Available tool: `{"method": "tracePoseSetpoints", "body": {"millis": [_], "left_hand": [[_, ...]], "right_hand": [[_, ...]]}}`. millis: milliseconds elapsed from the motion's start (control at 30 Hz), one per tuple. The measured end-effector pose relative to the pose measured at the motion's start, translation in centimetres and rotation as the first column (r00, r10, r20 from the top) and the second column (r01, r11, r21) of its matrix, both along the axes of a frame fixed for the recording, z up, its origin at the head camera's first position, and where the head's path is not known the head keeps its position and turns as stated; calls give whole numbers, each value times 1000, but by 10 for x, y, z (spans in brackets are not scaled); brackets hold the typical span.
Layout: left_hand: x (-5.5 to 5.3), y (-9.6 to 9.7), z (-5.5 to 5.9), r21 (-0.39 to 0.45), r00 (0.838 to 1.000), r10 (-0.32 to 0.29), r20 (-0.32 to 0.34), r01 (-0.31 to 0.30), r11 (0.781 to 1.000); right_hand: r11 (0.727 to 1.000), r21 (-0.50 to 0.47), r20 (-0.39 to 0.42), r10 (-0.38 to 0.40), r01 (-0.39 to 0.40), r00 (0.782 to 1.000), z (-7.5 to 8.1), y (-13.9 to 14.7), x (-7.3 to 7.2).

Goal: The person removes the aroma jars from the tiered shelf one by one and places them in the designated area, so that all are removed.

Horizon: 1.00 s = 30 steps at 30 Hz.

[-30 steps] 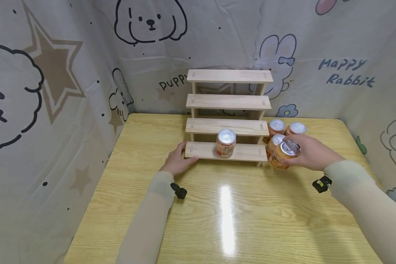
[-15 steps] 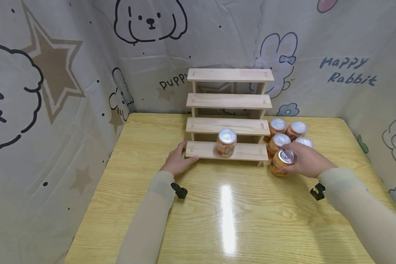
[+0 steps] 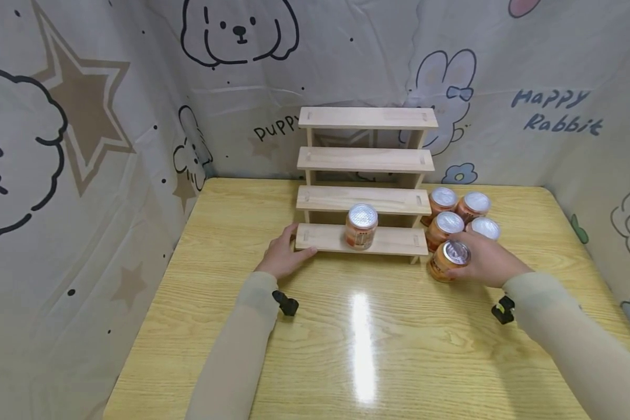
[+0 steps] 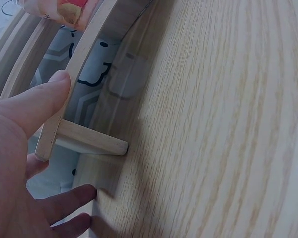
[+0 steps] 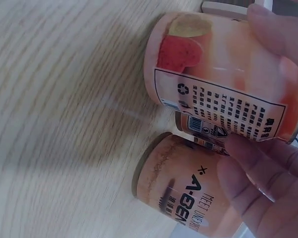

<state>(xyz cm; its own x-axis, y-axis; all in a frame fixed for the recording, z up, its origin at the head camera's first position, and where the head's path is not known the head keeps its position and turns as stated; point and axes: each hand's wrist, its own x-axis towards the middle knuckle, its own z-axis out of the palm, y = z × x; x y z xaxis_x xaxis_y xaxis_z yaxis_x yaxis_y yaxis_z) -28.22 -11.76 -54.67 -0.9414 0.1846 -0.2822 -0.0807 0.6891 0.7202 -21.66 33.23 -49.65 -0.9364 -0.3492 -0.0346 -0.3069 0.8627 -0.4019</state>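
Note:
In the head view my right hand (image 3: 485,259) grips an orange can (image 3: 442,262) with a silver lid, low over the table to the right of a stepped wooden shelf (image 3: 364,198). The right wrist view shows fingers around the held can (image 5: 223,74), its printed label facing the camera; another can (image 5: 188,188) stands close beside the fingertips. My left hand (image 3: 283,254) holds the left end of the lowest step. Its thumb (image 4: 52,91) presses the front edge of the board, with fingers behind the end. One can (image 3: 361,226) stands upright on the lowest step.
Several more cans (image 3: 443,230) with silver lids stand grouped on the table beside the shelf's right end. The wood-grain table (image 3: 273,350) meets a printed cloth (image 3: 231,93) at the back and sides. The shelf's three upper steps rise toward the back.
The right hand with its can has moved slightly down and toward me, away from the grouped cans, uncovering another can behind the hand. The left hand stays at the shelf's end.

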Motion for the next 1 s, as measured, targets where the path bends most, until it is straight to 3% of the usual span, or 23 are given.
{"method": "tracePoseSetpoints", "body": {"millis": [133, 333, 633, 1000], "left_hand": [[1, -1, 1, 2, 1000, 0, -1, 0, 1000], [2, -2, 0, -7, 1000, -4, -2, 4, 1000], [1, -2, 0, 0, 1000, -13, -3, 13, 1000], [1, -2, -1, 5, 1000, -13, -10, 13, 1000]], "right_hand": [[1000, -2, 4, 19, -19, 1000, 3, -1, 0], [1000, 14, 60, -27, 26, 998, 20, -3, 1], [1000, -1, 48, -11, 11, 999, 39, -16, -11], [996, 83, 39, 38, -42, 998, 64, -70, -34]]}}
